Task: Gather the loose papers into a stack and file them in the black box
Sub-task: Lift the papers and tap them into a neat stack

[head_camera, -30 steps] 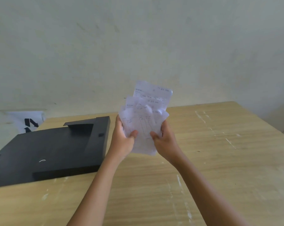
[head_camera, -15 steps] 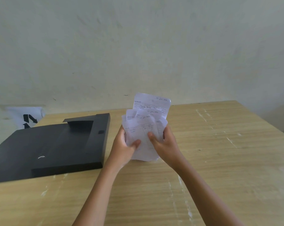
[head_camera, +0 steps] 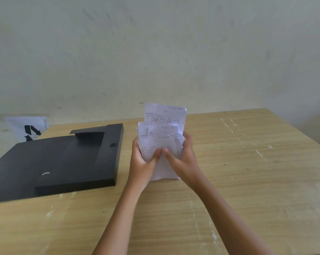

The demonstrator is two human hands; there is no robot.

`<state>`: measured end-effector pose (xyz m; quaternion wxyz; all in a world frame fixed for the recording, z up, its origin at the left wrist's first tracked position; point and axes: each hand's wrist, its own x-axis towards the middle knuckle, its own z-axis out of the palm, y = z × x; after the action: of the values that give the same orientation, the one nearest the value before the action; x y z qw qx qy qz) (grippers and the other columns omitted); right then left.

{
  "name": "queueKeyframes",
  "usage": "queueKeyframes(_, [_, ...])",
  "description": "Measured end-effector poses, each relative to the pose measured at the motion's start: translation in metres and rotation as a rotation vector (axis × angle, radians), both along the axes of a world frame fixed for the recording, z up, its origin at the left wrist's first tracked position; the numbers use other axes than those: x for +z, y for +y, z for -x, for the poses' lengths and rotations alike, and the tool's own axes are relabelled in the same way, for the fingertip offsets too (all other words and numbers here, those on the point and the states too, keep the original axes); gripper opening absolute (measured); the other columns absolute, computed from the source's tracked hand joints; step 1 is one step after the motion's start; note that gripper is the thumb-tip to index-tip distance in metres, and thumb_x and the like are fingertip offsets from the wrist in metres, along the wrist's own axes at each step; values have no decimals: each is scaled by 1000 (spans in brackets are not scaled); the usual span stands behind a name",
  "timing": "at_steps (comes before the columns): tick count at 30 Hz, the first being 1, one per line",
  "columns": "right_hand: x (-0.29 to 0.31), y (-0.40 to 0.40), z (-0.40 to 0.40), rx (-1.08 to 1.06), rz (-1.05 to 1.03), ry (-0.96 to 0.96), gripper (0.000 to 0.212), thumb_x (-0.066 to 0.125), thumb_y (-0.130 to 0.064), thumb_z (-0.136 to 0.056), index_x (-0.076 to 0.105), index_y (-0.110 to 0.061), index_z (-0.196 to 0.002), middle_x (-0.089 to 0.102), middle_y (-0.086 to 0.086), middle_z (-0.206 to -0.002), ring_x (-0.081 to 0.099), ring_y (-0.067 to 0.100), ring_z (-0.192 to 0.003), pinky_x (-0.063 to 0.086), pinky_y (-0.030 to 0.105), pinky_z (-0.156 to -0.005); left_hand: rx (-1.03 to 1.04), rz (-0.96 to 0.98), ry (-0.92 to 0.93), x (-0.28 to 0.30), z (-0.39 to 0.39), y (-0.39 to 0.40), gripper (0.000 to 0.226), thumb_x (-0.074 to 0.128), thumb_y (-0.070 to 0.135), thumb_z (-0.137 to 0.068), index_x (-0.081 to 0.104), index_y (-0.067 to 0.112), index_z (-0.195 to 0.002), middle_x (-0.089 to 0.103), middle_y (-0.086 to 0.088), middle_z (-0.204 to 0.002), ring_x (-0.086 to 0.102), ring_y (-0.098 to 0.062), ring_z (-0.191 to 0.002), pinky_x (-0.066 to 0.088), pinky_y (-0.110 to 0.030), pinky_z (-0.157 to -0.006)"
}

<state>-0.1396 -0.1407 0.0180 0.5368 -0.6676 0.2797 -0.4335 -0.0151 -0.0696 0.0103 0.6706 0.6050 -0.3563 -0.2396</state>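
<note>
Papers [head_camera: 162,142] stand upright on the desk [head_camera: 247,172], clasped between my left hand [head_camera: 143,162] and right hand [head_camera: 183,159], gathered but uneven (one sheet pokes up), so filing remains: the black box [head_camera: 63,161] lies open left of my left hand.

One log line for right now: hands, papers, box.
left hand: holding papers | right hand: holding papers | papers: upright, uneven, bottom edge on table | black box: open, no papers inside
</note>
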Motion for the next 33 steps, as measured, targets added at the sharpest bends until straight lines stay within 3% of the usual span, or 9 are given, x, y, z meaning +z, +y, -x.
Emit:
queueKeyframes(2, [4, 0, 3, -5, -53, -4, 57, 75, -26, -91, 42, -29, -138, 68, -11, -112, 68, 0, -104, 58, 23, -84, 3, -13, 11, -1, -4, 0, 48, 83, 17, -87, 56, 23, -127, 76, 3, -113, 75, -18, -104, 62, -33, -78])
queueKeyframes(4, [8, 2, 4, 8, -71, -17, 44, 73, -32, -92, 52, -26, -130, 69, -13, -113, 67, -8, -99, 55, 17, -77, -23, -27, 9, -1, -6, 0, 43, 82, 12, -88, 60, 23, -124, 77, 3, -111, 75, -19, -104, 62, -31, -77])
queueKeyframes(7, [12, 6, 2, 10, -87, -71, 24, 66, -39, -96, 59, -32, -118, 71, -21, -112, 67, -5, -104, 55, 25, -85, -70, 35, 54, 7, -3, 1, 44, 82, 14, -88, 62, 21, -127, 77, 2, -115, 75, -18, -106, 61, -35, -84])
queueKeyframes(9, [14, 8, -2, -8, -83, -91, 19, 63, -42, -97, 57, -36, -115, 70, -28, -110, 68, -3, -105, 57, 33, -91, -40, 105, 83, 15, 5, 0, 37, 77, 20, -92, 63, 21, -127, 77, 3, -115, 75, -13, -104, 59, -29, -81])
queueKeyframes(16, [14, 16, -11, -42, -113, -221, 30, 55, -42, -101, 54, -23, -125, 74, -12, -116, 71, 5, -108, 58, 32, -90, 24, 187, 116, 18, 24, -4, 26, 66, 44, -97, 58, 47, -122, 73, 14, -118, 72, -8, -108, 59, -29, -85])
queueKeyframes(20, [13, 19, -15, -108, -134, -264, 29, 57, -36, -102, 59, -20, -126, 76, -16, -109, 72, -1, -102, 55, 18, -81, 106, 243, 115, 18, 35, -8, 33, 64, 51, -89, 62, 40, -119, 75, 13, -115, 73, -7, -105, 58, -22, -81])
queueKeyframes(26, [12, 24, -27, -224, -185, -316, 29, 66, -46, -94, 68, -23, -112, 78, -7, -105, 76, 10, -99, 60, 38, -88, 332, 273, 137, 11, 48, -24, 11, 66, 40, -98, 64, 33, -106, 78, 14, -98, 76, -7, -88, 58, -22, -71])
queueKeyframes(33, [9, 17, -20, -246, -201, -277, 26, 65, -37, -98, 70, -12, -103, 78, 5, -98, 76, 21, -91, 62, 34, -75, 430, 255, -4, -1, 37, -26, 12, 71, 35, -96, 61, 29, -98, 73, 18, -88, 72, -3, -75, 57, -22, -63])
